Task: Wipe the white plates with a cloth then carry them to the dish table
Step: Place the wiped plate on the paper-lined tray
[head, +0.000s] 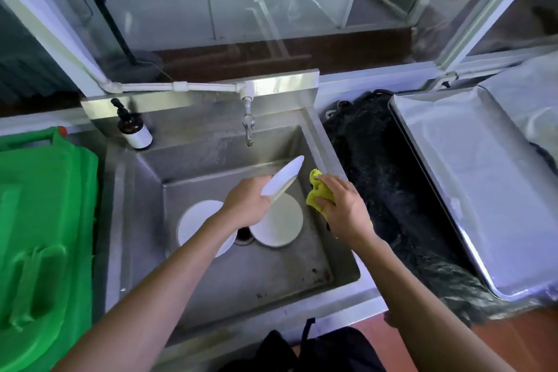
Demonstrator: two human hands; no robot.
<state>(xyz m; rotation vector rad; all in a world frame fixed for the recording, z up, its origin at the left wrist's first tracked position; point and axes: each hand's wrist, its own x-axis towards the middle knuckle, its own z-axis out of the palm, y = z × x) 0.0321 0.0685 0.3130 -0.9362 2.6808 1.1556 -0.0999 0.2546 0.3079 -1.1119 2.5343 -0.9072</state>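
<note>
While the left hand [246, 205] pinches a white plate [283, 177] on edge above the sink [326, 266], the right hand [341, 208] is bunched around a yellow cloth [315, 193] just beside it. Two plates [196, 220] lie below. Best to tilt the face toward the cloth and wipe rim to rim.

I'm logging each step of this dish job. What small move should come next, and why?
Probably bring the cloth in the right hand onto the plate held tilted in the left hand. They sit close together but apart, over the sink.
</note>
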